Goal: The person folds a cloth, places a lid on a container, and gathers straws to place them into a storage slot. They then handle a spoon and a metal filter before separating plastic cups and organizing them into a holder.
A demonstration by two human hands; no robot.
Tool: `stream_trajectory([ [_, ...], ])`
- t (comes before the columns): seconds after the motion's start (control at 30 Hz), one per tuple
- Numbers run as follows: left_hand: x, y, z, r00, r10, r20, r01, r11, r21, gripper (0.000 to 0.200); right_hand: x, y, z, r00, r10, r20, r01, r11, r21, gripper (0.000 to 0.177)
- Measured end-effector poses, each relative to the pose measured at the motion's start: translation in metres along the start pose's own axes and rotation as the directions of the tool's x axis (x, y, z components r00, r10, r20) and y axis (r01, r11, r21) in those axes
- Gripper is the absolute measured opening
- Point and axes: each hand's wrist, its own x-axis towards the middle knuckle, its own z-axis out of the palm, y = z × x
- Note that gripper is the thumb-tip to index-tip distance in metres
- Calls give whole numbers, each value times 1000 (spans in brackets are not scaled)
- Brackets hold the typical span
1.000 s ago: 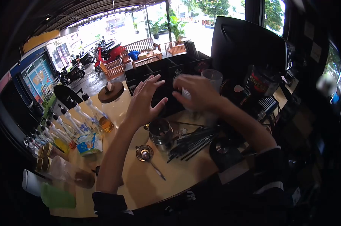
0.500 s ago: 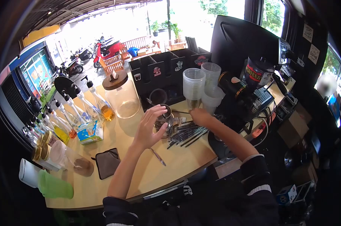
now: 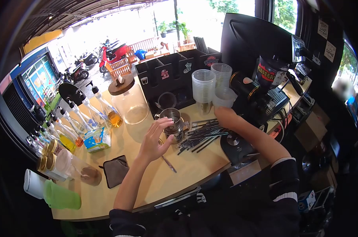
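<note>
My left hand (image 3: 157,138), fingers apart and curved, is beside a metal cup (image 3: 171,115) that stands among other metal ware; whether it touches the cup is unclear. My right hand (image 3: 225,117) is near the short clear plastic cups (image 3: 224,97), behind a loose pile of black straws (image 3: 204,136); its fingers are hidden. A tall stack of clear cups (image 3: 203,85) rises to its left. On the counter below my left hand lies a thin spoon-like tool (image 3: 169,164).
A large glass jar (image 3: 131,104) and pump bottles (image 3: 104,103) line the left. Nearer are a folded dark cloth (image 3: 115,171), a tissue pack (image 3: 97,140) and a green cup (image 3: 62,195). Behind stands a black divided organizer (image 3: 169,73); a black machine (image 3: 258,47) is at right.
My right hand has moved right, away from the tall cup stack toward the short cups. My left hand stays beside the metal cup. The view has shifted slightly.
</note>
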Motion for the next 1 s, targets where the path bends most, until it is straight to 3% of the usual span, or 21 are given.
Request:
stream_trajectory([
  [0.03, 1, 0, 1, 1000, -3, -2, 3, 1000, -8, 37, -4, 2, -1, 998, -6, 55, 8, 1000, -28, 12],
  [0.17, 2, 0, 3, 1000, -10, 0, 10, 999, -31, 38, -6, 8, 26, 998, -55, 34, 56, 998, -17, 17],
  [0.27, 3, 0, 3, 1000, -5, 5, 6, 999, -49, 39, -6, 3, 41, 989, -54, 137, 43, 996, 79, 31],
  [0.33, 3, 0, 4, 1000, -16, 12, 17, 997, -71, 40, -9, -9, 41, 992, -68, 110, 60, 996, 72, 51],
  [0.47, 1, 0, 4, 999, -35, 26, 37, 997, -72, 40, -9, -20, 49, 988, -134, 72, 140, 987, -82, 66],
  [0.53, 0, 0, 4, 999, -40, 31, 42, 997, -61, 41, -3, -21, 59, 960, -279, -38, 274, 956, -103, 71],
  [0.73, -4, -3, -1, 999, -44, 32, 46, 998, -37, 40, 4, -27, 55, 940, -322, 114, 317, 946, 62, 50],
  [0.83, -6, -3, -2, 997, -71, 38, 73, 997, -38, 40, 1, -23, 60, 920, -393, -6, 392, 916, 87, 42],
  [1.0, -6, -3, -2, 996, -72, 43, 74, 997, -36, 40, -4, -17, 62, 904, -427, -21, 426, 896, 127, 38],
])
